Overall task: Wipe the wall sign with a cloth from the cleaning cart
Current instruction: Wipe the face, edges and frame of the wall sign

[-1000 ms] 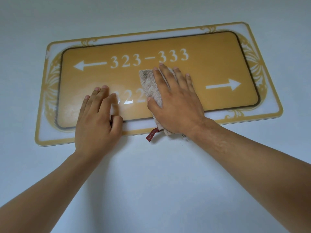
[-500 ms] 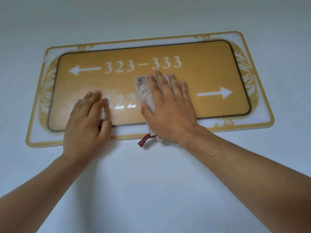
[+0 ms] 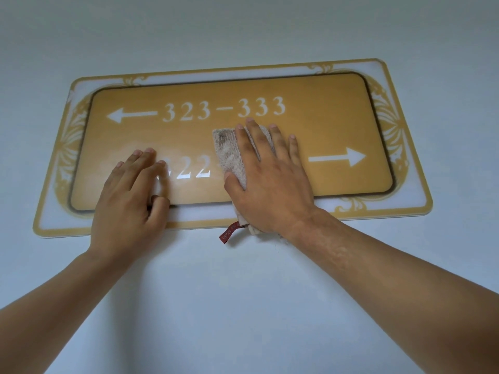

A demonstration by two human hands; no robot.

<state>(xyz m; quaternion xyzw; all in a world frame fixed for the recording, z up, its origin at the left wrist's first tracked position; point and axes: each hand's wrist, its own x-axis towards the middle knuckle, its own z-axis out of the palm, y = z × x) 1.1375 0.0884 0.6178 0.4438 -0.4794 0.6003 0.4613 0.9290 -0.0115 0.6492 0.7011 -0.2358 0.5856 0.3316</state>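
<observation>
A gold wall sign (image 3: 324,109) with white room numbers, arrows and a pale ornate border fills the middle of the view. A beige terry cloth (image 3: 229,155) with a red tag lies flat on the sign's lower middle. My right hand (image 3: 270,182) presses the cloth against the sign with straight, spread fingers. To its left, my left hand (image 3: 129,195) rests flat on the sign's lower left part, its fingertips over the start of the lower number. The cloth and my right hand hide the rest of that lower number.
A plain pale wall (image 3: 243,306) surrounds the sign on all sides. Both of my forearms reach up from the bottom corners.
The sign sits lower in the view, as the camera tilted. My right hand with the cloth has shifted slightly left along the sign. The left hand stays pressed in its place.
</observation>
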